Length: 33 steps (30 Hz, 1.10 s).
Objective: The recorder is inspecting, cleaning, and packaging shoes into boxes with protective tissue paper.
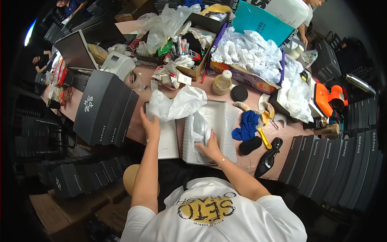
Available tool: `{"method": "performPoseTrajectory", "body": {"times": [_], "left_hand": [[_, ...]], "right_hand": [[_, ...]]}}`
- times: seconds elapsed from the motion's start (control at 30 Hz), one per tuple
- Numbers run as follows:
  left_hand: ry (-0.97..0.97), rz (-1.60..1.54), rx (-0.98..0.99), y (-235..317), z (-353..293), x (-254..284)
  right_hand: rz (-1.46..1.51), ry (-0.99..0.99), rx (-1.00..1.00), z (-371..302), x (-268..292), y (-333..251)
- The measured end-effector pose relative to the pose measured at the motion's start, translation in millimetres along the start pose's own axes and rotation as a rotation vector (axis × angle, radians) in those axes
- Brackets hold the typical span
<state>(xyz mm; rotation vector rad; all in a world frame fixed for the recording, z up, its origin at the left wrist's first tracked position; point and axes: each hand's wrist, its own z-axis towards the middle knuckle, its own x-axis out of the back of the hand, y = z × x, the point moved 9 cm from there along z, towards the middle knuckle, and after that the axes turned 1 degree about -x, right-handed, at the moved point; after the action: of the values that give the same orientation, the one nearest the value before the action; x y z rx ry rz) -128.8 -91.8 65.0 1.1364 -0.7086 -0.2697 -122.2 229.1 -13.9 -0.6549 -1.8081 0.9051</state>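
A shoebox [229, 137] lined with white translucent wrap stands before me. Inside it lies a white tissue-wrapped bundle [198, 128]; what is within the paper is hidden. My right hand [209, 148] grips the near part of this bundle, thumb on one side and fingers on the other. To its left is a shallow white box lid [167, 139]. My left hand [150, 124] is beside the lid's left edge, fingers and thumb apart, close to a crumpled sheet of white tissue paper [177, 104]. That sheet spreads over the far ends of lid and box.
Dark shoeboxes [107, 109] stand at the left, and a row of them [330, 165] at the right. Right of the box lie a blue cloth [246, 126], a yellow-handled tool [264, 138] and a black shoe [269, 158]. Behind are a jar [222, 83] and a paper-filled carton [252, 54].
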Motion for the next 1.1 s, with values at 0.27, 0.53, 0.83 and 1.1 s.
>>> {"method": "performPoseTrajectory", "body": {"times": [0.27, 0.53, 0.83, 1.1], "left_hand": [[-0.743, -0.283, 1.189, -29, -259, 2], [-0.516, -0.364, 1.019, -23, -247, -16], [-0.570, -0.515, 0.639, 31, -205, -41], [-0.969, 0.092, -0.687, 181, -237, -55]], "right_hand": [[-0.012, -0.097, 0.075, -1, 22, -30], [-0.147, -0.004, 0.092, 7, 13, 20], [-0.086, 0.006, 0.081, 2, 19, 26], [0.040, 0.068, 0.389, -9, 27, -41]]}}
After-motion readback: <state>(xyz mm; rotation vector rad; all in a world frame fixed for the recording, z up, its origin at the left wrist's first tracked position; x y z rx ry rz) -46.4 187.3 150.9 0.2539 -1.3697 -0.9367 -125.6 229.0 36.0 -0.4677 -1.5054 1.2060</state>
